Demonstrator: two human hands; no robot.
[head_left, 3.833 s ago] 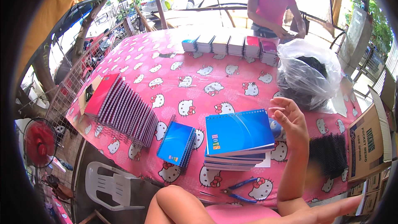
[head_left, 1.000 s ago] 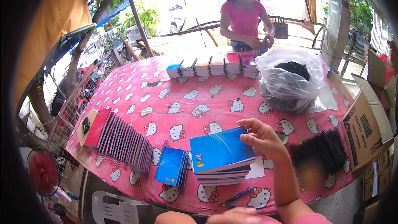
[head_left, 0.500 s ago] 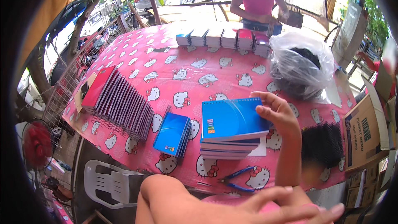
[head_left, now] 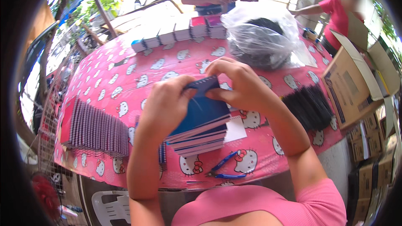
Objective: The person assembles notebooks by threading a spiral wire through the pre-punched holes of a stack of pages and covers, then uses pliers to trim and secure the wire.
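My left hand (head_left: 167, 102) and my right hand (head_left: 236, 81) both pinch the far, punched edge of a blue-covered notebook (head_left: 203, 111). It lies on top of a stack of blue notebooks (head_left: 199, 145) with white pages, and its far edge tilts up between my fingers. Beside the stack's right side lies a white sheet (head_left: 236, 129). Blue-handled pliers (head_left: 226, 169) rest on the table just in front. My left forearm mostly hides a smaller group of blue spiral notebooks (head_left: 162, 155).
Red-covered spiral notebooks (head_left: 98, 127) stand at left on the pink tablecloth (head_left: 138, 69). Notebook stacks (head_left: 173, 33) line the far edge near a plastic bag (head_left: 266, 44). Black binding coils (head_left: 307, 109) and a cardboard box (head_left: 349, 83) sit at right. Two people stand beyond.
My left hand has come up from near my right arm to the notebook's far edge. My right hand has closed on that edge too. The view has shifted, and a second person appears at right.
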